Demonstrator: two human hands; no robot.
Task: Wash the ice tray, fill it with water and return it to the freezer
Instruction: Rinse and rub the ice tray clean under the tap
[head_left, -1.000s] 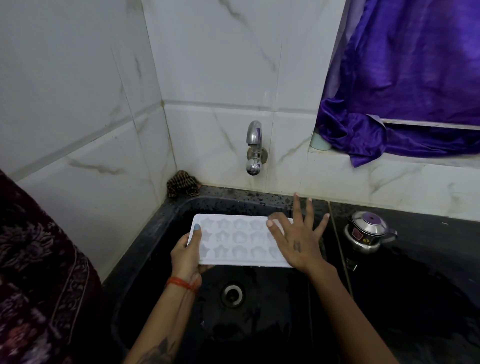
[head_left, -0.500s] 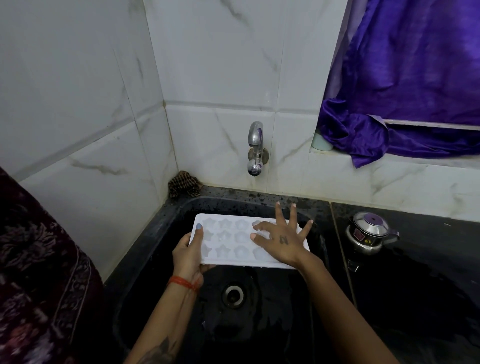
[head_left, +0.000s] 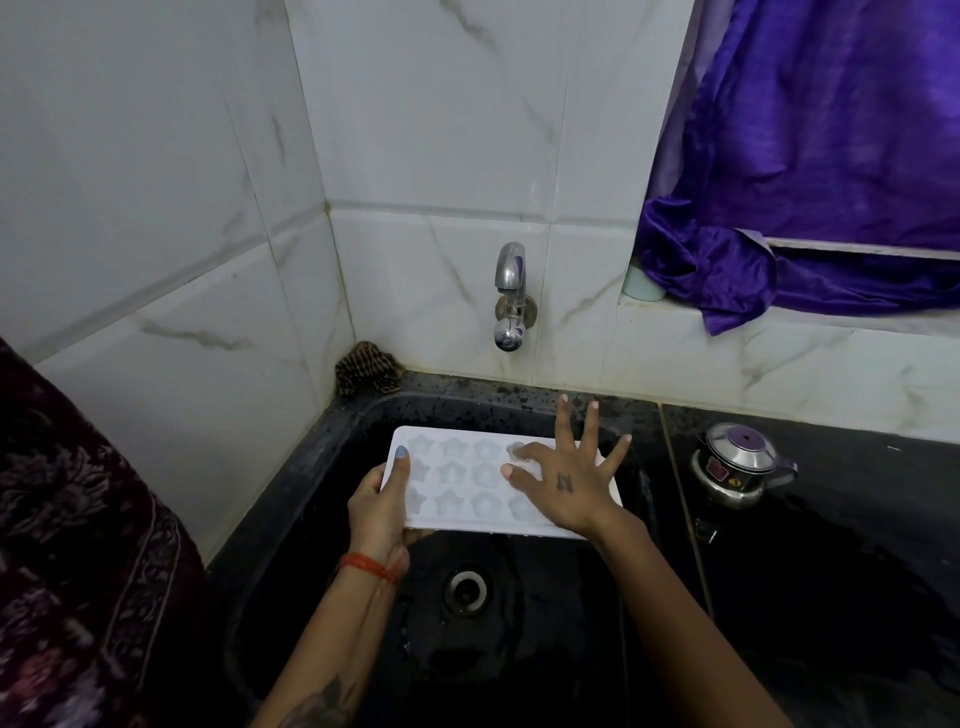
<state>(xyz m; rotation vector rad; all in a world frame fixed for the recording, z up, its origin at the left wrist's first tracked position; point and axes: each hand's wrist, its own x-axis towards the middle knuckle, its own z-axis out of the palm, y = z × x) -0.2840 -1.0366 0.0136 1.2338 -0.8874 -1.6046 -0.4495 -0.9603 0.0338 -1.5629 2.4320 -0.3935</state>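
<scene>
I hold the white ice tray (head_left: 467, 480) flat over the black sink (head_left: 332, 447), above the drain (head_left: 466, 591) and in front of the tap (head_left: 511, 296). Its star-shaped cups face up. My left hand (head_left: 382, 506) grips the tray's left end, thumb lying across the top rim and fingers curled underneath. My right hand (head_left: 569, 480) lies spread on the tray's right part, fingers straight and apart, the fingertips (head_left: 511, 470) pressing into the cups there.

I judge this to be the washing step: I am rubbing the cups by hand. No stream shows under the tap, so the next move calls for opening it and bringing the tray under the spout to rinse and then fill it, keeping it level so the water stays in the cups.

My right hand covers the tray's right end, so I cannot count those cups or see its far corner. Whether the cups hold water or soap is hard to tell against the pale plastic. The sink floor is dark and glossy, and little shows there beyond the drain. A small steel kettle (head_left: 737, 470) stands on the dark counter to the right, a purple cloth (head_left: 810, 218) hangs over the sill, and a pale cup (head_left: 641, 286) is half hidden behind it. The freezer is not in view.
</scene>
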